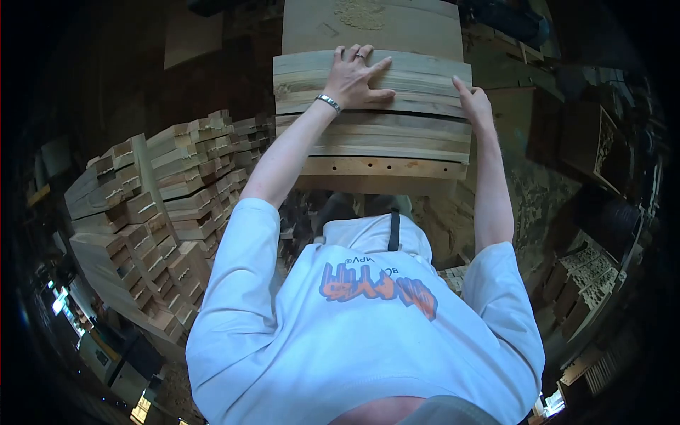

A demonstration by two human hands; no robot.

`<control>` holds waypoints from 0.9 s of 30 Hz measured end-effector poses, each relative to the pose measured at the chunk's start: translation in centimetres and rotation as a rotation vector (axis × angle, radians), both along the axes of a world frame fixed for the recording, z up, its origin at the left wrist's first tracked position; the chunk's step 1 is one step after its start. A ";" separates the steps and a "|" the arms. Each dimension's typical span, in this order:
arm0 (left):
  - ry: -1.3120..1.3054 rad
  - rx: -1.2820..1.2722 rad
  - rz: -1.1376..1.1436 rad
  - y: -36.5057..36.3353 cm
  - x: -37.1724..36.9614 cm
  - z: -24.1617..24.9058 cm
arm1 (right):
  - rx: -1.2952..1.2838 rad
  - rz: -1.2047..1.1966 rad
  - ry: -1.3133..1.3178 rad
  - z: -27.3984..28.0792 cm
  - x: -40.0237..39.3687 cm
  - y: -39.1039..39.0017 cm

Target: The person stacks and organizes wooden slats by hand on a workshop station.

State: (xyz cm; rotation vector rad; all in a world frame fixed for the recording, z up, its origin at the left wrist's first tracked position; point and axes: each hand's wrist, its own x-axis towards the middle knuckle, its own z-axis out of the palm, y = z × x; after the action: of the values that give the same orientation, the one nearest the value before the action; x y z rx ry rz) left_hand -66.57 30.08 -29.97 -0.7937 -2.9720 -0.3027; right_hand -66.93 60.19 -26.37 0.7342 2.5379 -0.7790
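Note:
A wide panel of joined wood strips [418,74] lies across a workbench. My left hand [354,79] rests on its top, the fingers spread and a ring and a metal bracelet showing. At the panel's right end is my right hand [476,106], thumb up at the edge and the other fingers curled, partly hidden, against the end. Nearer to me lies a second strip panel [389,136], with a dark gap between the two. The bench's front edge [354,167] has several dark holes.
Beyond the panels, the bench surface [425,32] carries a patch of sawdust [360,13]. Stacked wooden blocks with glue beads [191,163] stand to the left. On the right are a wooden box [605,145] and another stack of wood [584,273].

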 end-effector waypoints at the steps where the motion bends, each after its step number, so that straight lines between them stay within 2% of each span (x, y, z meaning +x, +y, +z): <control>1: -0.001 -0.007 0.009 -0.2 -0.3 -0.2 | -0.063 0.016 0.039 0.3 -0.2 0.2; 2: 0.010 0.028 0.000 -0.5 -0.4 -0.3 | -0.072 0.029 0.033 0.3 -0.1 0.5; 4: 0.028 0.048 0.011 -0.4 -0.6 0.7 | -0.151 0.050 0.197 0.6 -0.2 1.1; 6: -0.032 -0.155 -0.089 -0.4 -0.8 2.6 | 0.148 0.176 0.563 0.6 1.9 -0.2; 8: -0.104 -0.104 -0.079 1.0 -2.2 4.0 | -0.053 0.480 0.680 2.8 5.3 -3.4; 10: -0.334 -0.245 -0.210 2.6 -2.7 5.2 | -0.439 0.758 0.564 2.1 9.5 -6.8; 12: -0.233 -0.275 -0.195 2.6 -2.6 4.3 | -0.272 0.931 0.624 0.6 11.8 -8.5; 14: -0.278 -0.291 -0.120 2.7 -2.2 4.8 | -0.241 0.979 0.623 -1.3 12.5 -8.0; 18: -0.386 -0.253 -0.090 3.2 -3.5 5.5 | -0.174 1.098 0.599 -0.7 11.6 -7.8; 21: -0.506 -0.140 -0.038 2.7 -7.2 6.9 | -0.140 1.140 0.592 -1.0 10.5 -7.6; 23: -0.649 -0.064 0.000 2.4 -8.4 9.5 | -0.162 1.116 0.578 -0.6 9.7 -7.7; 24: -0.634 -0.052 0.026 2.4 -8.4 11.0 | -0.159 1.145 0.589 -0.4 8.9 -7.6; 26: -0.837 0.189 0.060 1.9 -7.1 13.6 | -0.091 1.222 0.356 -0.2 7.5 -8.0; 27: -0.922 0.263 0.105 1.6 -5.6 15.4 | -0.099 1.277 0.361 -1.1 7.2 -8.3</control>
State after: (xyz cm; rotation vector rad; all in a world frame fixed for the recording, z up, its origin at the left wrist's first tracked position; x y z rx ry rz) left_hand -72.15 31.71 -14.54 -0.5542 -3.6110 -1.3411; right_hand -59.76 51.92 -27.49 -1.0911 2.5075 -0.5373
